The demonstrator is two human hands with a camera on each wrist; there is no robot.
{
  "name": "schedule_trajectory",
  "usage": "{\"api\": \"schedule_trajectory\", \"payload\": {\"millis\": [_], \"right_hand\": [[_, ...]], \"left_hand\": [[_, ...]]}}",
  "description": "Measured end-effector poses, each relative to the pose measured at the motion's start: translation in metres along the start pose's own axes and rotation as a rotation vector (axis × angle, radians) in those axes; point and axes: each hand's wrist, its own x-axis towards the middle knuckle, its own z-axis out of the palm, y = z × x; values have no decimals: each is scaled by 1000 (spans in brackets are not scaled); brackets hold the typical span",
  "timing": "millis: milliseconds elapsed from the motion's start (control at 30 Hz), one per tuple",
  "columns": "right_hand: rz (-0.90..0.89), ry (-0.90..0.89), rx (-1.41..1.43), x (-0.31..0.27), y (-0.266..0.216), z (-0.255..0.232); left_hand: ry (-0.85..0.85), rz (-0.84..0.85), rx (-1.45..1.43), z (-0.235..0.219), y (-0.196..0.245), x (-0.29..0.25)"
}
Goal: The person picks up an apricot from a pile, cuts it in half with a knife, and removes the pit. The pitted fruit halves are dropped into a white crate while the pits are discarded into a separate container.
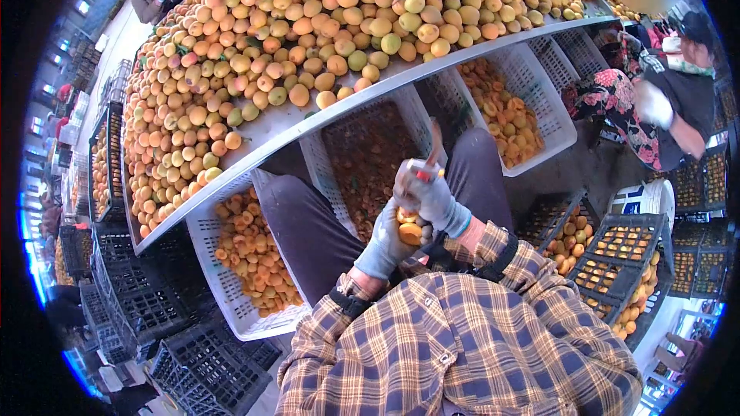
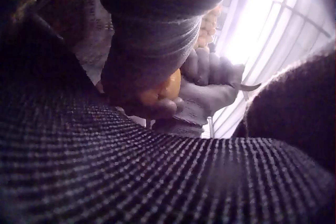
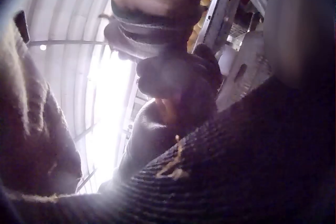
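Observation:
Both gloved hands meet above the lap in the head view. The left hand (image 1: 385,245) curls round orange apricot pieces (image 1: 410,233), which also show as an orange fruit (image 2: 171,85) in the left wrist view. Against it, the right hand (image 1: 433,199) grips a small knife with a red part at its handle (image 1: 424,175); its curved blade (image 1: 436,143) points up, away from the body. In the right wrist view the gloves are dark and the fruit is mostly hidden.
A metal table (image 1: 266,135) heaped with whole apricots (image 1: 308,23) stands in front. Below it are white crates of halved apricots (image 1: 250,250) (image 1: 505,112) and a crate of dark bits (image 1: 374,162) between the knees. Black crates (image 1: 204,366) stand left, others right; people sit at both sides.

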Motion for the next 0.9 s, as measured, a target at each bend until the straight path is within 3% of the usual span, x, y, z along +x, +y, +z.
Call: {"api": "schedule_trajectory", "payload": {"millis": [67,100,133,200,233,267,333,400,467,533,600,633,667,733,800,867,900], "right_hand": [[-314,-197,-360,4,3,4],[-141,-208,-365,0,-9,7],[-245,-135,-352,0,-8,8],[-116,161,-86,-1,-21,2],[-38,175,-98,-2,-25,-7],[-114,233,-398,3,-24,-5],[-278,114,-816,1,5,-22],[-145,86,-1031,-6,-3,-11],[-57,-7,-1219,-12,2,-8],[-187,-73,-1249,-9,4,-6],[35,-144,-478,-7,2,-4],[474,-158,-152,-6,-27,-2],[490,-135,-201,-7,-13,-19],[177,-49,-520,-5,-15,-18],[217,-73,-587,-8,3,-42],[208,27,-775,-13,25,-55],[229,17,-831,-13,29,-54]], "left_hand": [[120,735,820,5,-18,2],[123,746,826,6,-11,2],[165,650,729,8,-2,2],[236,460,531,11,16,4],[230,480,520,11,22,7],[259,593,553,10,22,12],[319,643,691,21,26,7],[314,851,702,-9,26,36],[245,705,635,-10,33,32],[192,529,453,-10,37,20],[331,536,380,-3,38,-1],[289,568,390,-1,46,-20],[248,602,398,-2,59,-43],[361,910,505,-20,83,-93],[786,1287,1003,5,100,-151],[1419,1558,2059,-23,135,-191],[1436,1549,2053,-29,148,-198]]}}
